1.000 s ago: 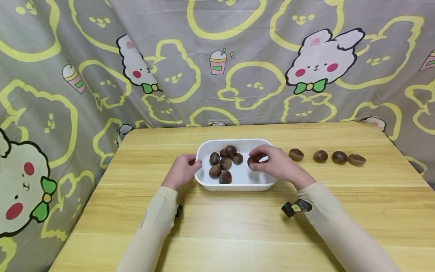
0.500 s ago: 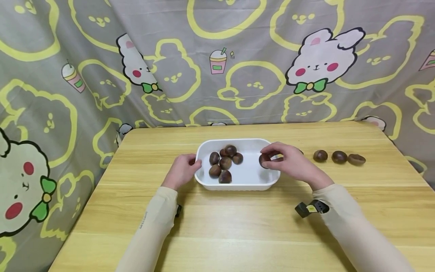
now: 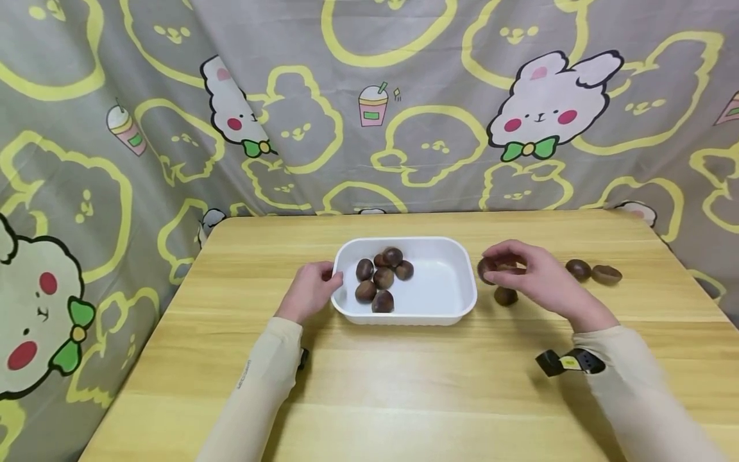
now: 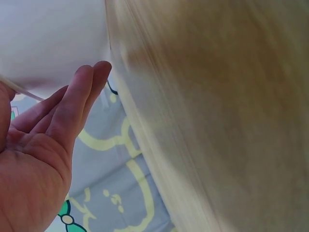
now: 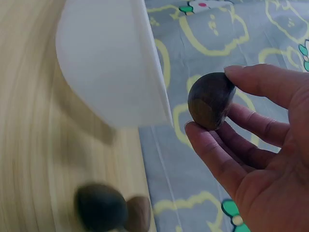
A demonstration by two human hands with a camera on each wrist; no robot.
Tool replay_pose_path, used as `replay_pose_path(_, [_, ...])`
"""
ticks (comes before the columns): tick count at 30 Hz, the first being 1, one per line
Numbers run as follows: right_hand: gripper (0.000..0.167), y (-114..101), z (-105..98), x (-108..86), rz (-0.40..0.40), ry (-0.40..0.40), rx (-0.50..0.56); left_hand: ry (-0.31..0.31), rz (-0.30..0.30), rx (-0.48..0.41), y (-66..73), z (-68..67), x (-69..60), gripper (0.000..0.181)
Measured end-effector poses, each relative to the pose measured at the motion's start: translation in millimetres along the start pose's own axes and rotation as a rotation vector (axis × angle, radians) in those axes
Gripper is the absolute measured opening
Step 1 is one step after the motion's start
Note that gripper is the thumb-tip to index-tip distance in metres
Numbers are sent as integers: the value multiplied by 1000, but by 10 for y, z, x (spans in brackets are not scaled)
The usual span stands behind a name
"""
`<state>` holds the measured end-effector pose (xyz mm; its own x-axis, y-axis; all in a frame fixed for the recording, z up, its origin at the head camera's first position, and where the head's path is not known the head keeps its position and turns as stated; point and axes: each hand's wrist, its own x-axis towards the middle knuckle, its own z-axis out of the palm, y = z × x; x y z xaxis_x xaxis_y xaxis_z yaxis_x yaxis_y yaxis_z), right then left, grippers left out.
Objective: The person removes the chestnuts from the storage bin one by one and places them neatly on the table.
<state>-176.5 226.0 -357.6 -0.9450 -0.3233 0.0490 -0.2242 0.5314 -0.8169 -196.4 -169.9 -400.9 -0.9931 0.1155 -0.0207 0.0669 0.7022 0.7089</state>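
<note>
In the head view, my left hand (image 3: 310, 290) pinches the left rim of a white plastic tray (image 3: 444, 282), thumb at the rim and fingers outside. Several brown chestnuts (image 3: 383, 278) lie together in the tray's left half. Just past its right end, my right hand (image 3: 539, 279) holds a chestnut (image 3: 485, 271) between thumb and fingertips. In the right wrist view that chestnut (image 5: 211, 100) is off the table, apart from the tray wall. A second chestnut (image 3: 506, 296) sits on the table below the hand. My left fingers (image 4: 72, 104) stretch along the tray's outer side in the left wrist view.
Farther right on the wooden table (image 3: 369, 385) lie a dark chestnut (image 3: 578, 269) and a paler-topped one (image 3: 607, 275). The right hand may cover others. A patterned grey curtain (image 3: 323, 147) hangs behind the table's back edge.
My right hand has moved right with the chestnut, from above the tray to beyond its right end. A chestnut on the table below has come into view. My left hand stays at the rim.
</note>
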Motion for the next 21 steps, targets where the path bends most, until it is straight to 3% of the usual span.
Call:
replay_pose_path(5, [36,115,-164,-120,-11,48,-54,-5,9,-4,11,-7,13,28])
replay_pose_path(13, [39,382,-346,-305,52,94,-108,0,9,6,0,-5,11,27])
replay_pose_path(21, [38,583,-486,-456,101,90,-142,-18,23,24,-12,-5,30,25])
